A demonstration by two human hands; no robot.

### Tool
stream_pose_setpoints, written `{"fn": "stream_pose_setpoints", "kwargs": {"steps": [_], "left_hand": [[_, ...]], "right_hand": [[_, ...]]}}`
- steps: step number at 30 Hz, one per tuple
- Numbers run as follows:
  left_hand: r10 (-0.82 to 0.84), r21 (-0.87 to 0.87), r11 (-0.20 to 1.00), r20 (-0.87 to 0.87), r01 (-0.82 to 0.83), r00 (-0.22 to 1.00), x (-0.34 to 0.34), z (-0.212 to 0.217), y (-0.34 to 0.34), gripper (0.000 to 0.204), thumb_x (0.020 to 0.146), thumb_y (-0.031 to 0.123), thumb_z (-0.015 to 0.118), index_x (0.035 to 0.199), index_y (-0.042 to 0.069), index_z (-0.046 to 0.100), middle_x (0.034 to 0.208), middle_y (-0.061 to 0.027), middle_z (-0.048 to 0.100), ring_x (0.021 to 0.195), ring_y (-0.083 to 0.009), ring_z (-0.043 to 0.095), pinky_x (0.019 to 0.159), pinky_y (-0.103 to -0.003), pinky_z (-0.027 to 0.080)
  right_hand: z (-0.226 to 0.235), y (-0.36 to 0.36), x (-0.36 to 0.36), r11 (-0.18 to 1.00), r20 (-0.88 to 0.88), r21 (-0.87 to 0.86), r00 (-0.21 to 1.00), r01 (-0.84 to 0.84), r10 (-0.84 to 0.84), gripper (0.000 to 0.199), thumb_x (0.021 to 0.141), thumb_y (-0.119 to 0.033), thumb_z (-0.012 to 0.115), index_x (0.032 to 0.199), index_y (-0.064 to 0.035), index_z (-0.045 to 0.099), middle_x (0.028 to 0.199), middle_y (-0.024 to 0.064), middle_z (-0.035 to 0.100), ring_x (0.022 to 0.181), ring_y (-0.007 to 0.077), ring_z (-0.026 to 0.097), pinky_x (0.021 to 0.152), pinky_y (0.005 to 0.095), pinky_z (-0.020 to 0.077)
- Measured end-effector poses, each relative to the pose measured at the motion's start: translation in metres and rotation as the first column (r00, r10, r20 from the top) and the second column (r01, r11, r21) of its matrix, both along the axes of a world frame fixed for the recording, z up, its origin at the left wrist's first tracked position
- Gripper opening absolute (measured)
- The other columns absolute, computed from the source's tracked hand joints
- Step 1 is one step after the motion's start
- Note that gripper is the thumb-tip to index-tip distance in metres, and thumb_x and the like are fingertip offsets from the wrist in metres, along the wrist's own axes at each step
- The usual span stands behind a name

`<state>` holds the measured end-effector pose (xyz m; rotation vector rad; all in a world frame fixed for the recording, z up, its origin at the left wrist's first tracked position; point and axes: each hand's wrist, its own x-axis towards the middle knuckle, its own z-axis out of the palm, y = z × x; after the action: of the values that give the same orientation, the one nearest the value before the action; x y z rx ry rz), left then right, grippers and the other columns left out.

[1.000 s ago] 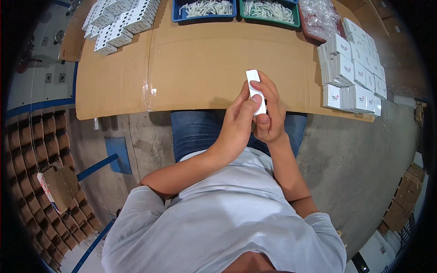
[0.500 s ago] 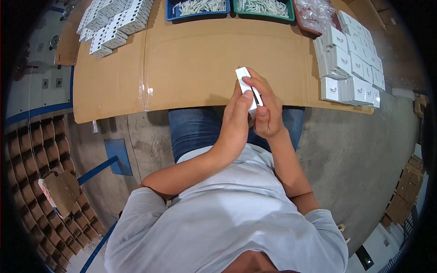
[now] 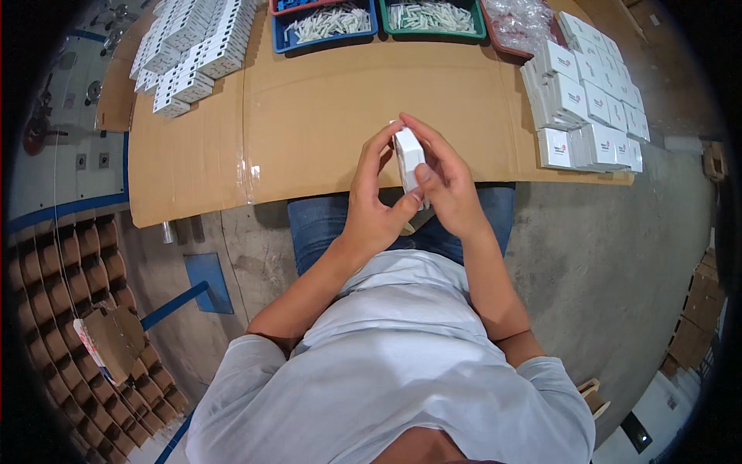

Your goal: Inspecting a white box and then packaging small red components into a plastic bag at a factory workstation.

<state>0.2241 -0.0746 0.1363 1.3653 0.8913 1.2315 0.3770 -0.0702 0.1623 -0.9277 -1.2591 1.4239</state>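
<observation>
In front of my waist, at the near edge of the table, a small white box [image 3: 410, 151] is held upright between my two hands. My left hand [image 3: 372, 199] is curved around its left side, fingertips at the top and thumb low down near its bottom end. On the other side my right hand [image 3: 450, 188] grips it, the thumb pressed on the near face and the fingers reaching over the top. The palms hide part of the box, and its far side is out of sight.
Cardboard covers the table [image 3: 325, 108]. White boxes with dark square marks [image 3: 193, 58] are stacked at the far left, and flat white packs [image 3: 591, 100] at the right. Along the back stand a blue bin [image 3: 325, 45] and a green bin [image 3: 433, 37] of small white parts, and a red tray [image 3: 510, 50] of clear plastic bags.
The white box has turned in my hands, and the dark slot on its side no longer shows. My left fingers have spread and moved left around it. The view has shifted slightly.
</observation>
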Motion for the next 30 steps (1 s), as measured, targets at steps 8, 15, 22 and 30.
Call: {"fn": "stream_pose_setpoints", "kwargs": {"steps": [8, 15, 22, 30], "left_hand": [[0.043, -0.678, 0.678, 0.423, 0.285, 0.905, -0.011, 0.028, 0.006, 0.089, 0.097, 0.069, 0.049, 0.158, 0.006, 0.029, 0.146, -0.0138, 0.051, 0.13, -0.0271, 0.055, 0.112, -0.043, 0.041], [0.016, -0.693, 0.668, 0.379, 0.273, 0.925, -0.001, 0.028, -0.003, 0.057, 0.107, 0.055, 0.04, 0.139, 0.009, 0.05, 0.125, -0.0068, 0.061, 0.115, -0.0176, 0.062, 0.097, -0.035, 0.05], [0.147, -0.701, 0.691, 0.375, 0.176, 0.915, 0.014, 0.033, -0.017, 0.051, 0.106, 0.052, 0.042, 0.133, 0.009, 0.053, 0.117, -0.0038, 0.062, 0.107, -0.0142, 0.063, 0.093, -0.031, 0.05], [0.095, -0.667, 0.724, 0.348, 0.176, 0.933, 0.015, 0.038, -0.021, 0.047, 0.107, 0.049, 0.042, 0.131, 0.009, 0.053, 0.112, -0.0027, 0.059, 0.102, -0.0119, 0.059, 0.088, -0.029, 0.048]], "right_hand": [[-0.007, 0.004, 0.003, 0.95, 0.295, 0.31, 0.947, 0.03, -0.127, 0.075, 0.091, -0.046, 0.075, 0.148, -0.0043, 0.05, 0.147, 0.016, 0.051, 0.134, 0.0276, 0.051, 0.112, 0.0397, 0.0393], [-0.009, 0.002, -0.004, 0.893, 0.397, 0.45, 0.898, -0.009, -0.191, 0.065, 0.087, -0.036, 0.079, 0.141, -0.0073, 0.057, 0.141, 0.0207, 0.049, 0.126, 0.0371, 0.054, 0.104, 0.0429, 0.0462], [-0.019, -0.001, -0.007, 0.823, 0.414, 0.568, 0.873, -0.025, -0.259, 0.055, 0.097, -0.037, 0.063, 0.137, 0.0001, 0.056, 0.139, 0.0259, 0.048, 0.123, 0.0413, 0.052, 0.104, 0.0445, 0.0446], [-0.026, -0.005, -0.006, 0.795, 0.408, 0.605, 0.873, -0.037, -0.269, 0.051, 0.1, -0.037, 0.057, 0.135, 0.0007, 0.057, 0.138, 0.0275, 0.049, 0.123, 0.0422, 0.052, 0.104, 0.0457, 0.0446]]}}
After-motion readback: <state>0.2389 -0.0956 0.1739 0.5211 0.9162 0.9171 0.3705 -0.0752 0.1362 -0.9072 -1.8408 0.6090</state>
